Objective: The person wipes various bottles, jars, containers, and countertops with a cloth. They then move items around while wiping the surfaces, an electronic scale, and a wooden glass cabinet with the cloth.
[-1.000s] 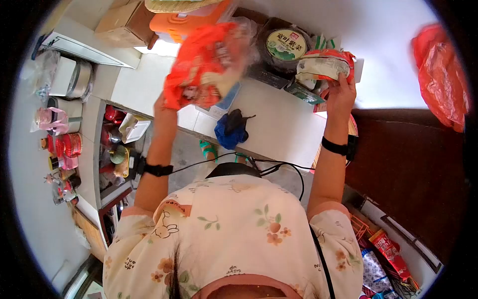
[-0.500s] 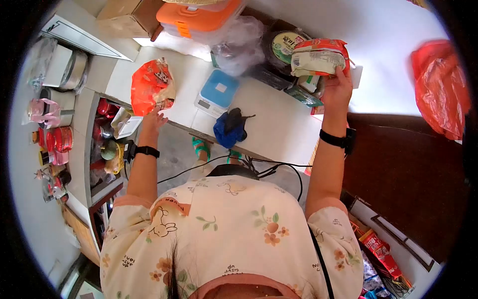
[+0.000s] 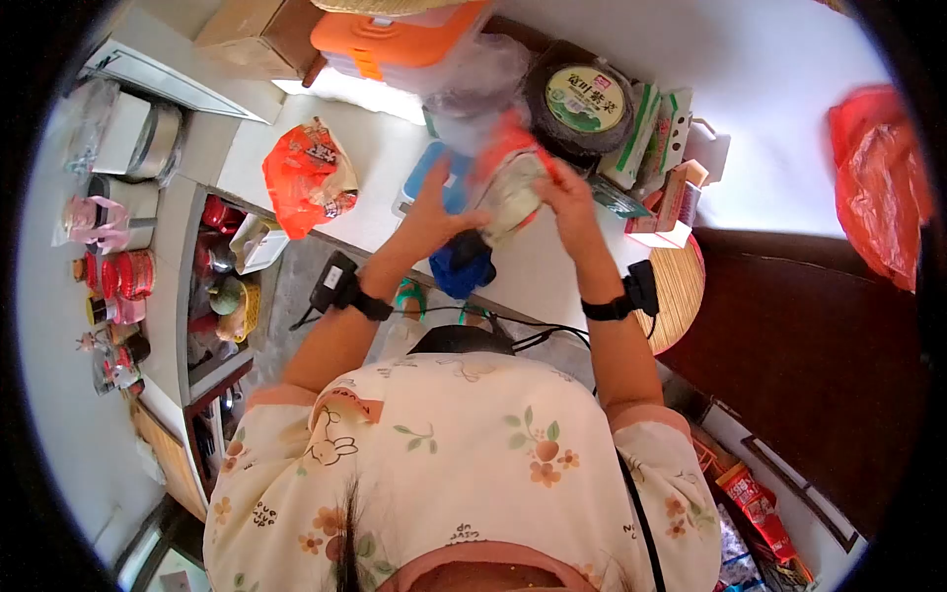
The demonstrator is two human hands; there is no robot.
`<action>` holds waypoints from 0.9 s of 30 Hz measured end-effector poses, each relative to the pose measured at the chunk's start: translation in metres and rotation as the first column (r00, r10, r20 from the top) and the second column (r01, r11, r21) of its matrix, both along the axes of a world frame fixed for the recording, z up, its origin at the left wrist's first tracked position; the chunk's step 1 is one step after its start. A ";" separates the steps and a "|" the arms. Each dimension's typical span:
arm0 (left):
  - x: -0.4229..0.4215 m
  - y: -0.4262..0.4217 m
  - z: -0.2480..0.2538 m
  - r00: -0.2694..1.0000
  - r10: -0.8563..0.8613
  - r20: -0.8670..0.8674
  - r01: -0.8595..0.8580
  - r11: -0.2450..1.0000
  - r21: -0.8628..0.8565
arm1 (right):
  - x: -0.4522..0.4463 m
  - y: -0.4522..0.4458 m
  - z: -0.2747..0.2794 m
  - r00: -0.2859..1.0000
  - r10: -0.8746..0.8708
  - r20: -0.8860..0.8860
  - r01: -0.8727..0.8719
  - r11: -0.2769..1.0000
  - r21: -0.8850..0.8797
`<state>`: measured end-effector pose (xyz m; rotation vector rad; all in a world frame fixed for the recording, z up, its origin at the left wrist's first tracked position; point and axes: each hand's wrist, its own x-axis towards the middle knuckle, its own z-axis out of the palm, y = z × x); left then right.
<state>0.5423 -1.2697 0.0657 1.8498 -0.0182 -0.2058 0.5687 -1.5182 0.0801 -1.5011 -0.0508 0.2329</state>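
My right hand (image 3: 569, 202) grips a red and white packet (image 3: 514, 187), blurred by motion, over the middle of the counter. Just left of the packet is my left hand (image 3: 435, 217), its fingers spread and nothing held in it. A blue-topped scale (image 3: 422, 176) lies partly hidden behind that hand. Below the packet, a dark blue bundle (image 3: 464, 271) rests at the counter's front edge. Farther left, a red and cream bag (image 3: 308, 180) stands by itself on the counter.
Along the back are an orange-lidded box (image 3: 395, 37), a round labelled package (image 3: 584, 99), green packs (image 3: 631, 138) and a small open carton (image 3: 671, 209). A red plastic bag (image 3: 878, 192) hangs at right. Shelves (image 3: 163, 286) with jars stand left.
My right hand has brought the packet from the back right to the middle. My left hand has moved right from beside the red and cream bag, which stays on the left.
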 end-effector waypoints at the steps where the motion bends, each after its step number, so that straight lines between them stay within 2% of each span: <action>1: 0.005 -0.008 0.005 0.988 -0.090 0.125 0.072 0.987 0.143 | -0.005 0.007 -0.001 1.000 0.018 0.013 -0.017 0.998 -0.068; 3: 0.033 -0.005 -0.007 0.969 -0.130 0.208 0.067 0.956 0.286 | -0.016 0.020 -0.001 0.998 0.058 0.038 -0.049 0.979 -0.200; 4: 0.051 -0.005 -0.008 0.956 -0.154 0.251 0.057 0.933 0.355 | -0.024 0.024 0.028 0.998 0.064 0.004 -0.061 0.967 -0.247; 7: 0.094 -0.026 0.004 0.701 -0.455 0.549 -0.157 0.653 0.741 | -0.035 0.010 0.006 0.996 0.043 -0.084 -0.068 0.943 -0.326; 8: 0.106 -0.034 -0.008 0.797 -0.374 0.474 -0.118 0.674 0.730 | -0.040 0.003 0.002 0.994 0.020 -0.105 -0.055 0.938 -0.343; 10: 0.128 -0.044 -0.020 0.802 -0.403 0.441 -0.147 0.583 0.799 | -0.052 -0.011 -0.003 0.989 -0.027 -0.147 -0.030 0.927 -0.374; 12: 0.150 -0.053 -0.031 0.843 -0.433 0.319 -0.103 0.451 0.886 | -0.065 -0.029 -0.019 0.984 -0.061 -0.169 -0.004 0.932 -0.362; 14: 0.169 -0.054 -0.042 0.893 -0.437 0.104 0.022 0.274 0.961 | -0.079 -0.047 -0.039 0.977 -0.103 -0.185 0.038 0.944 -0.328; 17: 0.174 -0.042 -0.043 0.863 -0.490 0.126 0.090 0.395 0.914 | -0.090 -0.065 -0.054 0.967 -0.170 -0.192 0.119 0.961 -0.251; 18: 0.168 -0.038 -0.025 0.852 -0.512 0.111 0.141 0.429 0.892 | -0.092 -0.069 -0.049 0.961 -0.189 -0.202 0.141 0.963 -0.228; 21: 0.198 0.002 -0.069 0.641 -0.680 0.356 0.118 0.546 0.830 | -0.098 -0.084 -0.057 0.945 -0.220 -0.242 0.163 0.959 -0.233; 22: 0.183 -0.011 -0.026 0.571 -0.646 0.506 0.138 0.684 0.717 | -0.097 -0.089 -0.060 0.941 -0.224 -0.252 0.161 0.955 -0.247; 25: 0.189 -0.020 -0.035 0.812 -0.350 0.467 -0.146 0.653 0.743 | -0.095 -0.095 -0.063 0.926 -0.281 -0.251 0.252 0.957 -0.141; 27: 0.195 -0.031 -0.028 0.841 -0.223 0.492 -0.227 0.681 0.696 | -0.095 -0.098 -0.067 0.924 -0.298 -0.238 0.263 0.950 -0.168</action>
